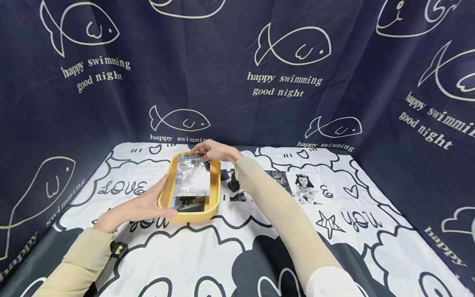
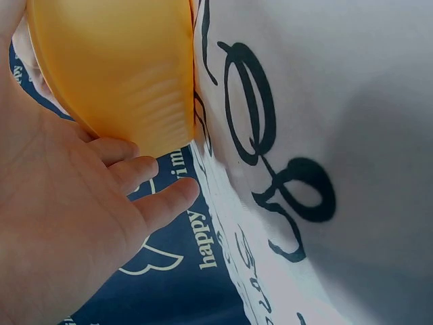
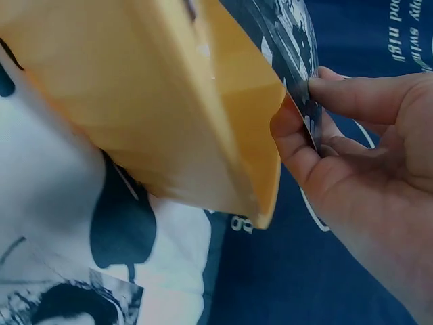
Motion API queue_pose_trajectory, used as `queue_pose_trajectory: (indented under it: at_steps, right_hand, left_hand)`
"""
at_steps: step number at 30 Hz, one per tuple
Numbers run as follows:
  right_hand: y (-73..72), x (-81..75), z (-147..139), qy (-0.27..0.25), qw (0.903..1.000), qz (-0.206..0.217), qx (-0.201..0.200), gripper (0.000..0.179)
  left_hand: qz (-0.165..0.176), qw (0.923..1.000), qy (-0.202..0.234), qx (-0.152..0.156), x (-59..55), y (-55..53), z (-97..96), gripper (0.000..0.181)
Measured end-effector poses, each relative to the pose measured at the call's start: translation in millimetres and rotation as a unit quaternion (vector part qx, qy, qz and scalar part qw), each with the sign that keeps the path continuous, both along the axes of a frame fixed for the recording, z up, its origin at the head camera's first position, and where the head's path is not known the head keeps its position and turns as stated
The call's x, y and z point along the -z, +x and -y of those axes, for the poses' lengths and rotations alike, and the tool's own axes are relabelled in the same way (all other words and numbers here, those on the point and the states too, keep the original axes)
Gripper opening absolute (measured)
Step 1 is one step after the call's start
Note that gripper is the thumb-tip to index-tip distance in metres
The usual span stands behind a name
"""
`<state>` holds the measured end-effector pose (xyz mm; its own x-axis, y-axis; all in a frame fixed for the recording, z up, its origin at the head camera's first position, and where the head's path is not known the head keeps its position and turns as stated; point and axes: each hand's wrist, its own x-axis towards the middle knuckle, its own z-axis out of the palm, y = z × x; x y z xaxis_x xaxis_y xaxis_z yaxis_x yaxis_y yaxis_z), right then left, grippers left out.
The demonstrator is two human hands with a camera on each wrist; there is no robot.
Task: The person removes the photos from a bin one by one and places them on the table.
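Black-and-white photograph (image 1: pixel 193 175) lies lengthwise over the yellow oval tray (image 1: pixel 214 202), its far end raised on the rim, with another dark print (image 1: pixel 189 203) showing beneath it at the near end; the right hand (image 1: pixel 216 151) has its grip closed on the photograph's far edge, thumb and forefinger (image 3: pixel 352 95) pinching the sheet just past the tray's end; the left hand (image 1: pixel 139 206) lies with straight fingers flat against the tray's near left wall (image 2: pixel 128 81), steadying it and gripping nothing; to do this step well, I judge, the pinch should stay light and at the very edge so the print is not creased or smudged, the sheet lowered level so it settles square on the one below, and the left palm kept against the wall so the tray does not slide on the cartoon-printed cloth (image 1: pixel 259 247) covering the surface; beside the tray to the right, further photographs (image 1: pixel 304 187) lie flat on the cloth.
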<state>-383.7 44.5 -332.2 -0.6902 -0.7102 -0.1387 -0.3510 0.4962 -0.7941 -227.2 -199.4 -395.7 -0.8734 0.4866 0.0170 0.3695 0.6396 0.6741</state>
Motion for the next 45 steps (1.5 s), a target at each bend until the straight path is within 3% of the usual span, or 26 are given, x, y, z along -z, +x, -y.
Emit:
queue_pose_trajectory:
  at_steps: [10, 21, 37, 45]
  right_hand:
    - [-2.0, -12.1, -28.3, -0.028, 0.9991, 0.031, 0.005, 0.046]
    - [-4.7, -17.9, -71.2, -0.026, 0.9988, 0.02, 0.037, 0.046]
    - [-3.6, -9.4, -167.9, -0.005, 0.9975, 0.016, 0.069, 0.047]
    - [3.5, -5.4, -222.1, 0.01, 0.9956, 0.013, 0.092, 0.051]
  left_hand:
    - [0.001, 1.0, 0.001, -0.002, 1.2, 0.3, 1.6, 0.118]
    - [-0.003, 0.9999, 0.007, 0.009, -0.3, 2.0, 2.4, 0.12]
    - [-0.01, 0.999, 0.038, 0.022, 3.9, -0.1, 4.2, 0.119]
    - [-0.01, 0.9981, 0.053, 0.031, 2.7, -0.3, 3.1, 0.117]
